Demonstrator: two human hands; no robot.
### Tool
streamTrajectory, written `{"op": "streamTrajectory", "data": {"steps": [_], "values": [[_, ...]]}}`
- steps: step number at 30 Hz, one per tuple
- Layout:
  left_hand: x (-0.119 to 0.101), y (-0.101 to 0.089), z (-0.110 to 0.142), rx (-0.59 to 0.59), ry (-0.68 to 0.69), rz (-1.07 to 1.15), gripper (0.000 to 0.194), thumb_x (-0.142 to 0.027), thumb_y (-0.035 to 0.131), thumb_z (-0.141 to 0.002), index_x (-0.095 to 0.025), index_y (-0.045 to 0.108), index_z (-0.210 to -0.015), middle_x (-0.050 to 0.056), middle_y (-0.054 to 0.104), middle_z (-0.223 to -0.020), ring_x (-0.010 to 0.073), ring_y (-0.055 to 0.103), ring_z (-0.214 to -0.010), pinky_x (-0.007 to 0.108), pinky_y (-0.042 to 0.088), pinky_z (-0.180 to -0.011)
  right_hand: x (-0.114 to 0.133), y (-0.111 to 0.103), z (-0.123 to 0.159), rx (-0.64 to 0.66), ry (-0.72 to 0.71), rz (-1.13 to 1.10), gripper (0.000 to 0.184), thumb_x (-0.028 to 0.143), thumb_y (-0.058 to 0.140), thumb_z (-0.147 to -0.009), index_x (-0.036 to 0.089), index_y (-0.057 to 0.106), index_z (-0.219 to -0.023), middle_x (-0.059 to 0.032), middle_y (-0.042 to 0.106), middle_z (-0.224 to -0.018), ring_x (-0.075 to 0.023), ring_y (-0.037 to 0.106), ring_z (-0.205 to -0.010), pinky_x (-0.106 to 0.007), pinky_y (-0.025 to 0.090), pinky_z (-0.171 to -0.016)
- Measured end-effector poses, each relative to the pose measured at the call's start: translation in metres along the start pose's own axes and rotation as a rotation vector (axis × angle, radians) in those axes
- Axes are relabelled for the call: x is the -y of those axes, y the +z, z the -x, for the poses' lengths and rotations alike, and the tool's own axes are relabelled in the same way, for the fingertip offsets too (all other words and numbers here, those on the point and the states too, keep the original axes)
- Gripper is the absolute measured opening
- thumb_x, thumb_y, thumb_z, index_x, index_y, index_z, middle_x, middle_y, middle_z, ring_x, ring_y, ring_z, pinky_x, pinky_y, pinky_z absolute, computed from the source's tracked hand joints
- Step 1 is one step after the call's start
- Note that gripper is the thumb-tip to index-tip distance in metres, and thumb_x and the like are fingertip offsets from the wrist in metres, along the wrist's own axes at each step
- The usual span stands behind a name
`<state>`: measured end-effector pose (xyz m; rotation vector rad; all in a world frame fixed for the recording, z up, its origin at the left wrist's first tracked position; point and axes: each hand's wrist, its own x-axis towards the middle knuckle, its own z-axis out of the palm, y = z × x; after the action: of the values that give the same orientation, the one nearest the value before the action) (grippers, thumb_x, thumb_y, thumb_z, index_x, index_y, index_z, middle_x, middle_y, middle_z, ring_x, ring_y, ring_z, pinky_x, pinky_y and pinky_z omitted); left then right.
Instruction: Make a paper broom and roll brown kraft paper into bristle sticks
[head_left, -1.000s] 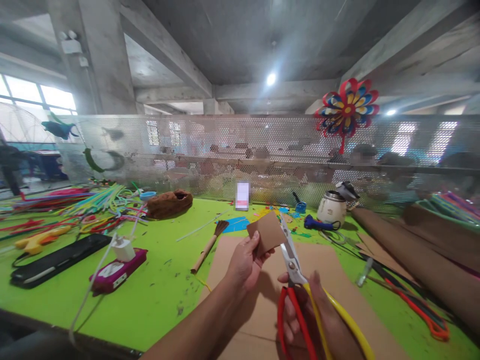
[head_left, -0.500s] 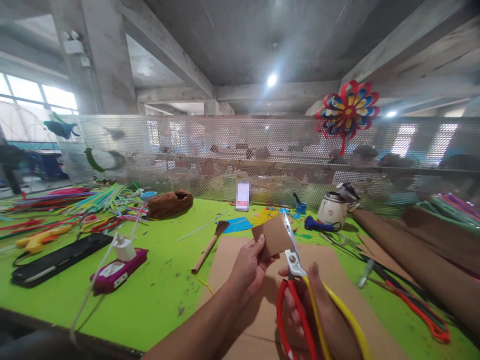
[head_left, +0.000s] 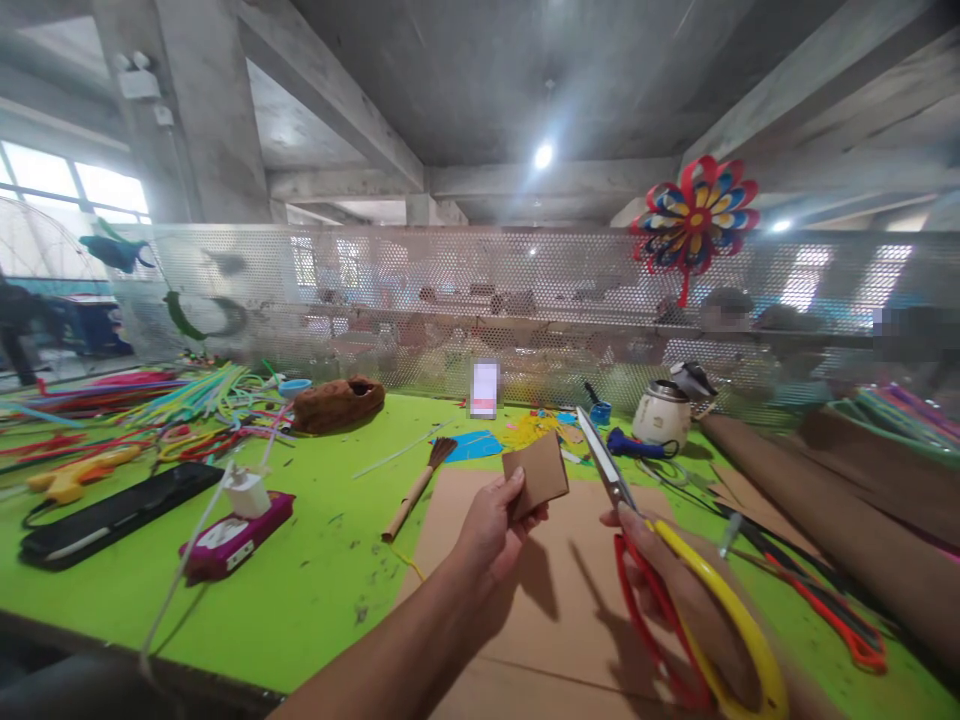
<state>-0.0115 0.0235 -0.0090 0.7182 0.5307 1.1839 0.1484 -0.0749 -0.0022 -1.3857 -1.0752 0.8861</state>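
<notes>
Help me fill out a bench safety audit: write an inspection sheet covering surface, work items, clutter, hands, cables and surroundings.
Surface: green tabletop, scattered with scraps; large brown sheet lies nearest the person.
Work items: small brown card and scissors, held apart above the sheet.
Clutter: colored strips heaped left; brown roll right.
Hands: left hand grips the card; right hand holds the scissors.
Cables: white cable hangs over the near table edge, beside a purple power strip.
Surroundings: perforated screen behind the table; flower-shaped ornament at its right.
</notes>
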Motion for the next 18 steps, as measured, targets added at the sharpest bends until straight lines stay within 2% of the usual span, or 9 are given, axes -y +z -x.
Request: {"op": "streamTrajectory", "data": {"steps": [2,3,5,7,10,12,14,16,18], "values": [[-0.001,-0.001,-0.001,0.01,0.004,-0.014,0.012,-0.021,0.066,-0.076,-0.011,0.061,-0.075,0.003,0.06,-0.064,0.0085,0.052,-0.052,0.019,0.043,-0.049,-0.007,-0.023,-0.019,-0.019,-0.202,0.373,0.035,0.054,0.057,-0.078,0.02,0.064,-0.086,-0.0013,0.059,-0.061,-0.0157,0.052,-0.052,-0.027,0.04,-0.05],[-0.001,-0.001,0.0,0.019,0.01,-0.024,0.012,-0.021,0.066,-0.075,-0.011,0.06,-0.074,0.002,0.059,-0.064,0.0081,0.051,-0.051,0.019,0.042,-0.048,-0.013,-0.035,-0.029,-0.047,-0.251,0.573,0.031,0.05,0.06,-0.076,0.02,0.065,-0.084,-0.005,0.064,-0.069,-0.0207,0.057,-0.061,-0.031,0.042,-0.057],[0.0,-0.001,0.001,0.039,0.021,-0.057,0.014,-0.023,0.066,-0.074,-0.012,0.059,-0.072,0.001,0.057,-0.061,0.0078,0.049,-0.048,0.019,0.039,-0.046,-0.03,-0.057,-0.049,-0.101,-0.239,0.92,0.028,0.043,0.054,-0.078,0.021,0.067,-0.088,-0.0099,0.068,-0.077,-0.029,0.061,-0.072,-0.038,0.042,-0.063],[0.001,0.0,0.002,0.07,0.026,-0.111,0.017,-0.027,0.067,-0.074,-0.011,0.06,-0.072,0.002,0.057,-0.06,0.0084,0.048,-0.046,0.02,0.036,-0.044,-0.049,-0.074,-0.065,-0.15,-0.246,1.112,0.031,0.038,0.05,-0.078,0.019,0.067,-0.096,-0.014,0.068,-0.082,-0.0325,0.062,-0.076,-0.041,0.042,-0.066],[0.003,0.002,0.004,0.097,0.023,-0.208,0.022,-0.03,0.068,-0.074,-0.009,0.063,-0.074,0.005,0.06,-0.061,0.0099,0.05,-0.046,0.02,0.034,-0.044,-0.07,-0.089,-0.075,-0.237,-0.269,1.16,0.037,0.034,0.048,-0.075,0.012,0.066,-0.099,-0.0207,0.066,-0.084,-0.037,0.06,-0.077,-0.048,0.041,-0.071],[0.005,0.003,0.005,0.094,0.018,-0.263,0.022,-0.03,0.068,-0.074,-0.009,0.064,-0.074,0.005,0.061,-0.06,0.0108,0.052,-0.047,0.02,0.035,-0.045,-0.071,-0.094,-0.075,-0.248,-0.288,1.12,0.037,0.033,0.05,-0.072,0.01,0.066,-0.096,-0.0236,0.065,-0.087,-0.0409,0.057,-0.087,-0.053,0.037,-0.08],[0.007,0.005,0.006,0.086,0.007,-0.306,0.021,-0.03,0.068,-0.074,-0.009,0.065,-0.073,0.005,0.061,-0.058,0.011,0.052,-0.047,0.02,0.034,-0.046,-0.06,-0.094,-0.074,-0.229,-0.304,1.053,0.034,0.033,0.052,-0.071,0.01,0.067,-0.09,-0.0251,0.063,-0.09,-0.0436,0.051,-0.099,-0.056,0.031,-0.089],[0.011,0.006,0.006,0.081,-0.015,-0.34,0.021,-0.03,0.069,-0.073,-0.009,0.066,-0.07,0.004,0.06,-0.055,0.0102,0.05,-0.044,0.02,0.032,-0.044,-0.043,-0.088,-0.071,-0.189,-0.316,0.946,0.03,0.034,0.053,-0.071,0.011,0.067,-0.085,-0.0241,0.063,-0.096,-0.0419,0.047,-0.106,-0.055,0.027,-0.094],[0.014,0.006,0.007,0.085,-0.043,-0.364,0.021,-0.029,0.07,-0.071,-0.009,0.067,-0.066,0.003,0.058,-0.051,0.0092,0.046,-0.041,0.02,0.029,-0.042,-0.023,-0.075,-0.067,-0.105,-0.306,0.799,0.03,0.039,0.052,-0.076,0.015,0.066,-0.086,-0.0181,0.064,-0.098,-0.0343,0.052,-0.101,-0.048,0.034,-0.092]]}}
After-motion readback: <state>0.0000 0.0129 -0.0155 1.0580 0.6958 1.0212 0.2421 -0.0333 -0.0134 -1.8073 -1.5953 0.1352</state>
